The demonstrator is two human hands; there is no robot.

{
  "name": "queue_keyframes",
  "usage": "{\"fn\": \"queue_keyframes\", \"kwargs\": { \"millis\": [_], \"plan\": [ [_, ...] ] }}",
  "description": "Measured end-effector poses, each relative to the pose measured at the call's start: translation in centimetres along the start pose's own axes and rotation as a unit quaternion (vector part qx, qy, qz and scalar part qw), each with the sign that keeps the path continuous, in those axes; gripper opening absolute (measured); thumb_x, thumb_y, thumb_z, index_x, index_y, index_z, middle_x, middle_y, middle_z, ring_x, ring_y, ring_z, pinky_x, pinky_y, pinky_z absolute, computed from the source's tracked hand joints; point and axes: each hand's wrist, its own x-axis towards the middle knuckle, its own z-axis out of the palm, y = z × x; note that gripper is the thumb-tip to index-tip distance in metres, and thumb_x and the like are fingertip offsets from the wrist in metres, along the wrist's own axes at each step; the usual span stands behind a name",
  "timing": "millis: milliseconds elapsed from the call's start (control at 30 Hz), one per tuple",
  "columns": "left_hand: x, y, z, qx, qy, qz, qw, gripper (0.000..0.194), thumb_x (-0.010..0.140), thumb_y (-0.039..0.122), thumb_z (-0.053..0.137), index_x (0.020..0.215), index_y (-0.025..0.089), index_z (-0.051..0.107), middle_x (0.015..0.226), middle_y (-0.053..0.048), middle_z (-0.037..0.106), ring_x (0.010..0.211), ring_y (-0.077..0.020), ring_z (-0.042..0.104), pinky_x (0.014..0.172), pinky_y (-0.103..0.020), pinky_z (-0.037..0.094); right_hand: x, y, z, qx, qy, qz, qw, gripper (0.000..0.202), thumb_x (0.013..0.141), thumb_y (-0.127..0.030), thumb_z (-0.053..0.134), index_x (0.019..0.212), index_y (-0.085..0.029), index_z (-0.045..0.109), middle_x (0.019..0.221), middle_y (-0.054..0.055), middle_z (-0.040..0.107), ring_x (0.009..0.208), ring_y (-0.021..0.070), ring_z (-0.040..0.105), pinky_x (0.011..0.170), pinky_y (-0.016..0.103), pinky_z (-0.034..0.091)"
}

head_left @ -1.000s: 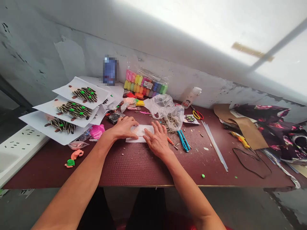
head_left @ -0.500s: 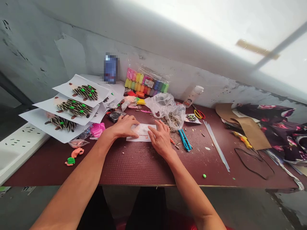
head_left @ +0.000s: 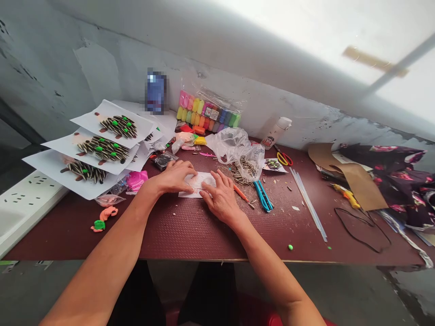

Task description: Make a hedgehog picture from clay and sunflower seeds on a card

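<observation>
At our far left, a white power strip [head_left: 23, 203] lies along the edge of the table [head_left: 190, 235]. Beside it we see overlapping white sheets [head_left: 37, 160], bearing hedgehog figures [head_left: 118, 127] made with striped seeds and green dots. In front of the sheets lies a coral and green clay piece [head_left: 103, 219]; a bright pink clay packet [head_left: 137, 181] sits just beside them, with a black packet [head_left: 163, 160] farther right. A blurred blue object [head_left: 156, 93] stands upright against the wall.

Our left hand [head_left: 175, 176] rests at the left side of a small white card [head_left: 195, 181], its fingers together and gently bent, the thumb spread away and touching the card. The card lies flat on the table between our hands, with faint markings we cannot make out. Behind it, a clear pack of coloured clay [head_left: 209, 113] leans on the wall.

Our right hand [head_left: 222, 197] covers the card's right side, its fingers loosely parted and slightly curved, gripping nothing. Near it are an orange pen-like tool [head_left: 240, 193], a crumpled clear bag [head_left: 234, 145], loose striped seeds [head_left: 244, 172] and a blue cutter [head_left: 263, 196].

Farther right we have a white bottle [head_left: 277, 132], scissors [head_left: 283, 158], clear sticks [head_left: 308, 203], a yellow glue gun [head_left: 348, 197], brown cardboard [head_left: 365, 185] and dark floral fabric [head_left: 397, 176].
</observation>
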Motion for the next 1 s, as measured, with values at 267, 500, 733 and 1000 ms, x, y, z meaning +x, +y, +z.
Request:
{"fn": "queue_keyframes", "kwargs": {
  "millis": [267,500,733,1000],
  "plan": [
    [0.1,0.1,0.0,0.005,0.000,-0.003,1.000,0.062,0.070,0.050,0.067,0.127,0.027,0.069,0.134,-0.007,0.058,0.125,-0.0341,0.048,0.108,-0.047,0.034,0.1,0.3,0.3,0.041,0.046,-0.005,0.998,0.034,0.105,-0.043,0.050,0.123,-0.029,0.075,0.155,0.010,0.050,0.150,0.0311,0.034,0.119,0.053,0.030],
    [0.2,0.2,0.1,0.001,0.003,-0.005,1.000,0.058,0.070,0.049,0.067,0.124,0.030,0.070,0.133,-0.006,0.059,0.125,-0.0344,0.047,0.111,-0.050,0.031,0.3,0.2,0.5,0.024,0.009,0.034,0.999,0.038,0.103,-0.042,0.053,0.133,-0.024,0.069,0.159,0.016,0.044,0.152,0.0355,0.031,0.119,0.056,0.030],
    [0.2,0.1,0.1,0.008,-0.003,-0.007,1.000,0.060,0.071,0.048,0.067,0.128,0.028,0.069,0.136,-0.007,0.058,0.127,-0.0344,0.046,0.114,-0.051,0.028,0.3,-0.3,0.3,0.067,-0.010,0.037,0.997,0.034,0.104,-0.042,0.051,0.125,-0.026,0.073,0.160,0.013,0.044,0.154,0.0345,0.027,0.120,0.059,0.029],
    [0.1,0.2,0.0,0.005,0.000,0.000,1.000,0.058,0.072,0.047,0.066,0.127,0.028,0.069,0.135,-0.007,0.058,0.126,-0.0346,0.047,0.114,-0.051,0.030,0.0,-1.0,0.4,0.014,0.001,-0.012,1.000,0.035,0.102,-0.044,0.054,0.127,-0.026,0.071,0.161,0.013,0.042,0.155,0.0345,0.024,0.121,0.058,0.026]
  ]
}}
